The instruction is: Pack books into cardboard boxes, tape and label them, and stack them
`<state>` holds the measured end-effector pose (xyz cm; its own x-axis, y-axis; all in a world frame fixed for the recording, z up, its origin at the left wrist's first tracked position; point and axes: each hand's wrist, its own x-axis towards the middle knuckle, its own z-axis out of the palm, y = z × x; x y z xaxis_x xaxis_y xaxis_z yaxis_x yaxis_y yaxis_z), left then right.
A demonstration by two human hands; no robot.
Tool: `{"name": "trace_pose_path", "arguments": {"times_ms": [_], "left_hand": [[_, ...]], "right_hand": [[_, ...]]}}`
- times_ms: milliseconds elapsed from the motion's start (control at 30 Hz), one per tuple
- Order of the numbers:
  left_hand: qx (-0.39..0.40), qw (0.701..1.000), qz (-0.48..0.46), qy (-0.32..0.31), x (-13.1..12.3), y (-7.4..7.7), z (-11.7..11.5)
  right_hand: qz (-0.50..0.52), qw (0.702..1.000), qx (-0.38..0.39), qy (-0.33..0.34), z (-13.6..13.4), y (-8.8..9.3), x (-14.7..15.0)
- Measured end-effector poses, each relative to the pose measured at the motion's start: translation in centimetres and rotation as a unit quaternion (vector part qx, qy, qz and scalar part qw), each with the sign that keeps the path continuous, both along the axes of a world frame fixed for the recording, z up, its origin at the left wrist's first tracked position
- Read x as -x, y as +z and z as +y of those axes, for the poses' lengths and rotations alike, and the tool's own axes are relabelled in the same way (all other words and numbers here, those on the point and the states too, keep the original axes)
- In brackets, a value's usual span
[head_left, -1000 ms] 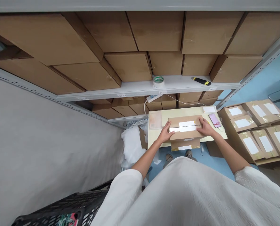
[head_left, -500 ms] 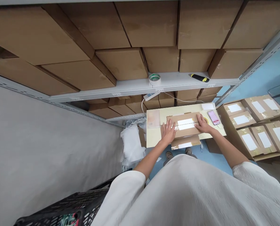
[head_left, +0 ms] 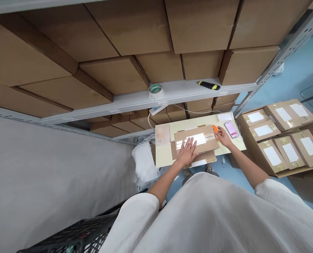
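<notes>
Here, left grip (head_left: 186, 153) open, flat on carton (head_left: 208, 144); white label (head_left: 200, 138) unreadable; right grip (head_left: 224, 137) pinching orange item (head_left: 215, 131).

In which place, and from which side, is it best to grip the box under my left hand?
Probably by its two short ends, coming from left and right: the box lies flat, its length running roughly along the table. The orange object sits at the right end, so space there seems tighter.
</notes>
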<state>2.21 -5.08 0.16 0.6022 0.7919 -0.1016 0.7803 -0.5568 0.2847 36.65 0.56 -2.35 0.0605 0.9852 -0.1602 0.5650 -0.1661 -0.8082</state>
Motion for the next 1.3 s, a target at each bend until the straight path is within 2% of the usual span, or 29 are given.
{"name": "trace_pose_path", "arguments": {"times_ms": [67, 100, 200, 400, 500, 633, 767, 933, 1033, 1167, 1300], "left_hand": [[0.002, 1.000, 0.005, 0.001, 0.1, -0.1, 0.1], [0.002, 1.000, 0.005, 0.003, 0.1, -0.2, 0.2], [0.006, 1.000, 0.003, 0.009, 0.3, -0.2, 0.3], [0.029, 0.999, 0.005, 0.015, 0.4, 0.5, 0.5], [0.035, 0.999, 0.007, 0.022, 0.3, 0.8, 0.5], [0.041, 0.999, 0.008, 0.028, 0.3, 1.1, 0.5], [0.048, 0.998, 0.018, 0.030, 0.1, 1.4, 0.5], [0.052, 0.998, 0.032, 0.034, -0.1, 1.9, 0.6], [0.050, 0.998, 0.032, 0.036, -0.1, 2.1, 0.6], [0.050, 0.998, 0.031, 0.037, -0.2, 2.2, 0.6], [0.050, 0.998, 0.024, 0.036, -0.1, 2.0, 0.7]], "right_hand": [[-0.026, 0.998, 0.034, -0.045, 0.2, -0.7, -1.9], [-0.045, 0.996, 0.056, -0.045, 0.3, -1.0, -2.6], [-0.107, 0.987, 0.116, 0.016, 0.5, -2.2, -3.6], [-0.221, 0.943, 0.203, 0.144, 1.3, -3.6, -2.3], [-0.271, 0.924, 0.207, 0.171, 1.9, -4.0, -2.0], [-0.327, 0.908, 0.193, 0.175, 2.1, -4.3, -2.6], [-0.326, 0.919, 0.164, 0.152, 1.7, -5.2, -3.7], [-0.263, 0.948, 0.117, 0.136, 1.3, -6.7, -4.3], [-0.222, 0.961, 0.104, 0.127, 1.3, -7.1, -4.3], [-0.189, 0.971, 0.109, 0.093, 1.5, -6.3, -5.0], [-0.177, 0.972, 0.146, 0.057, 2.1, -3.9, -7.2]]}}
